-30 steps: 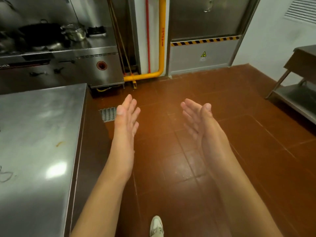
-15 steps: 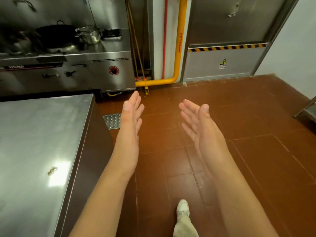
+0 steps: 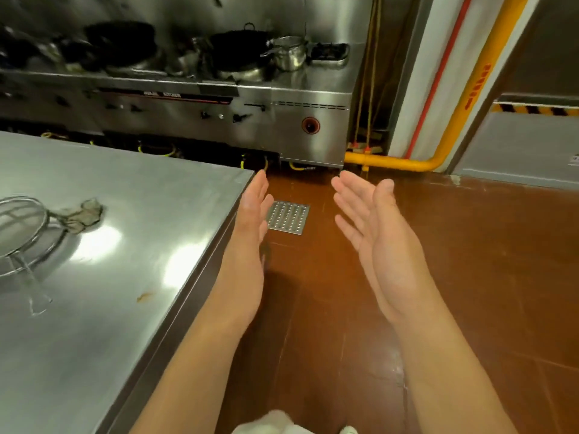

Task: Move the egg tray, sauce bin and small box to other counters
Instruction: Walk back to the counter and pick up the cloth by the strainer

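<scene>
Holding nothing, the left hand (image 3: 250,242) and right hand (image 3: 376,242) extend at centre frame with palms facing each other and fingers straight and slightly spread, a posture that suits receiving a wide item between them. No egg tray, sauce bin or small box is visible in this view; their location cannot be determined. The left hand hangs just beside the edge of the steel counter (image 3: 131,277) at lower left, which carries a wire strainer (image 3: 22,227) at the far left edge. Beneath the hands lies a perforated floor drain (image 3: 288,217). A wok range (image 3: 194,98) across the upper frame bears a nameplate, seemingly ending in "KITCHEN". Red lettering on the yellow pipe (image 3: 463,98), upper right, is illegible.
</scene>
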### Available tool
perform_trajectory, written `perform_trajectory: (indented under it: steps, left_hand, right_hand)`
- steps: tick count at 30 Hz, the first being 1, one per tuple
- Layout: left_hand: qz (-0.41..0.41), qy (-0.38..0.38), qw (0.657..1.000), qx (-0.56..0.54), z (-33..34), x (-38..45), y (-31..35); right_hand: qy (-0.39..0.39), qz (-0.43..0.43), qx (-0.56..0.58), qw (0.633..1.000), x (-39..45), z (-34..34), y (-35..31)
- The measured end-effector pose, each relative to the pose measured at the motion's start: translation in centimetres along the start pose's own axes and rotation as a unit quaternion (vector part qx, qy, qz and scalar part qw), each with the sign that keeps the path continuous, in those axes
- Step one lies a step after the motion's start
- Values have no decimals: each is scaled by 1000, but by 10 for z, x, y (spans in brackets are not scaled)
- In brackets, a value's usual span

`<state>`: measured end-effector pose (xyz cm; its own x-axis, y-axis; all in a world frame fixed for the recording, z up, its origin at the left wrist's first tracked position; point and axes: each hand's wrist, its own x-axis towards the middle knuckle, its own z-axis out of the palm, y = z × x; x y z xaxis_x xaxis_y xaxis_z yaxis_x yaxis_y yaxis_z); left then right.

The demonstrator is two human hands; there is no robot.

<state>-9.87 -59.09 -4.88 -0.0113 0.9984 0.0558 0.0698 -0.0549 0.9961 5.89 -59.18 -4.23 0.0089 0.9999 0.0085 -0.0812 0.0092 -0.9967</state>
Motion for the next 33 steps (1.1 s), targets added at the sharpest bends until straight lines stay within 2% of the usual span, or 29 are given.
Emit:
perform_trajectory:
  steps: [5, 16, 24, 33]
  left_hand:
    - [6, 99, 995, -8, -39, 31, -3]
    - [11, 211, 977, -22, -117, 95, -9]
    - [14, 330, 943, -35, -162, 133, -19]
    - [36, 439, 897, -20, -165, 203, -15]
  right_hand:
    - [-106, 22, -43, 993, 60, 49, 1]
    - [-227, 17, -80, 970, 145, 143, 10]
    - [-345, 38, -61, 936, 215, 199, 10]
    - [-468, 15, -30, 883, 316, 226, 4]
